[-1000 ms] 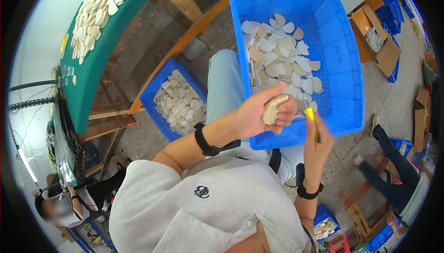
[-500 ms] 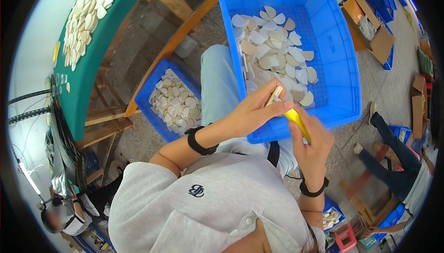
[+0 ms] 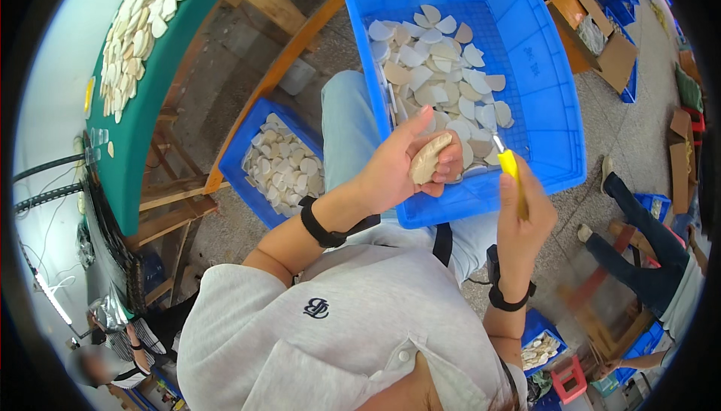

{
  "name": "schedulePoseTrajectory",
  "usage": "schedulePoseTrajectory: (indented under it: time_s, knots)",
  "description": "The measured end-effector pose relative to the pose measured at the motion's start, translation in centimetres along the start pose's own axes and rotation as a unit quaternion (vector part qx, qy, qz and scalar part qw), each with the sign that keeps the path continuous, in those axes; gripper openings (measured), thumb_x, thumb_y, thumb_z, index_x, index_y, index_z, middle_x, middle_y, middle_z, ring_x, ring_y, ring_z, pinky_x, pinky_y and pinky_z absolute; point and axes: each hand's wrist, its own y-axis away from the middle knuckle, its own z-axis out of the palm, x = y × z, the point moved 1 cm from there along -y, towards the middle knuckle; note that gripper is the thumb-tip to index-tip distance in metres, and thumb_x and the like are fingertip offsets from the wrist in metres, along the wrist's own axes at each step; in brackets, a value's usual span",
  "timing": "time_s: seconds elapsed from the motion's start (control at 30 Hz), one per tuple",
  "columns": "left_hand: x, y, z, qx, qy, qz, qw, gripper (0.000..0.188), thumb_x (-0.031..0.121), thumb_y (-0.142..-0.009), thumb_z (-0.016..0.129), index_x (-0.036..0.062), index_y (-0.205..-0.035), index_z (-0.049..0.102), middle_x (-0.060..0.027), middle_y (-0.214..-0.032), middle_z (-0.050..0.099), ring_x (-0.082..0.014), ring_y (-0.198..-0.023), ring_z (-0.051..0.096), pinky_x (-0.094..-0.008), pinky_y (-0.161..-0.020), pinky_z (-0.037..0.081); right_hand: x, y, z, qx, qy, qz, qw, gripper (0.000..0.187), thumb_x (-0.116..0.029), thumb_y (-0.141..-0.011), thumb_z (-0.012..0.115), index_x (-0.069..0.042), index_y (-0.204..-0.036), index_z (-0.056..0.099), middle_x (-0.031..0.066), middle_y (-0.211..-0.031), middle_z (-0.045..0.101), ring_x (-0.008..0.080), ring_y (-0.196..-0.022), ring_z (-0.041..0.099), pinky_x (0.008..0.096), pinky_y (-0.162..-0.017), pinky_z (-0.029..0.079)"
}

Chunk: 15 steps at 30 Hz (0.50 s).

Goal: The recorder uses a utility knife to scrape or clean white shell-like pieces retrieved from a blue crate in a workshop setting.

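My left hand (image 3: 390, 167) is closed round a beige flat piece with a rounded edge (image 3: 429, 159), held tilted with its face toward me. Its thumb points up beside the piece. A hand tool with a yellow handle (image 3: 510, 166) and a thin metal shank is gripped in my right hand (image 3: 532, 212); its tip points up and away, and I cannot make out the tip's shape against the pieces behind it. The tool and the beige piece are apart. Both hands are over the near edge of a large blue crate (image 3: 552, 111), which contains many white and beige half-round pieces (image 3: 443, 73).
A smaller blue crate (image 3: 234, 152) of similar pieces stands on the floor at left. More pieces (image 3: 139, 36) lie on a green-topped table (image 3: 169, 58) with a wooden frame. Cardboard boxes (image 3: 601, 36) stand at far right. Other people are at lower left and right.
My hands have moved apart. The right hand has drawn right with the tool, its tip now away from the piece. The left hand has turned, showing the piece's face.
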Motion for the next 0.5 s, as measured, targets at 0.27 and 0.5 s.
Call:
schedulePoseTrajectory:
  time_s: [0.27,0.5]
  knots:
    - [0.4,-0.9,0.2,-0.057,0.094,-0.033,0.993,0.043,0.053,-0.087,0.031,0.0142,-0.070,0.038,0.0032,-0.068,0.036,-0.0110,-0.064,0.036,-0.0236,-0.051,0.028,1.1,-0.3,-0.3,-0.014,-0.016,0.056,0.998,0.021,-0.012,-0.085,0.062,-0.001,-0.103,0.063,0.0139,-0.085,0.065,0.0170,-0.069,0.061,0.0265,-0.062,0.047]
    - [0.7,0.1,-3.0,-0.013,0.161,-0.029,0.987,0.024,0.033,-0.087,0.043,0.0136,-0.073,0.043,0.0010,-0.069,0.040,-0.0123,-0.065,0.042,-0.0240,-0.052,0.033,4.8,0.1,2.7,-0.042,-0.008,0.049,0.998,0.025,-0.014,-0.086,0.060,0.003,-0.103,0.062,0.0186,-0.086,0.065,0.0246,-0.071,0.062,0.0298,-0.066,0.047]
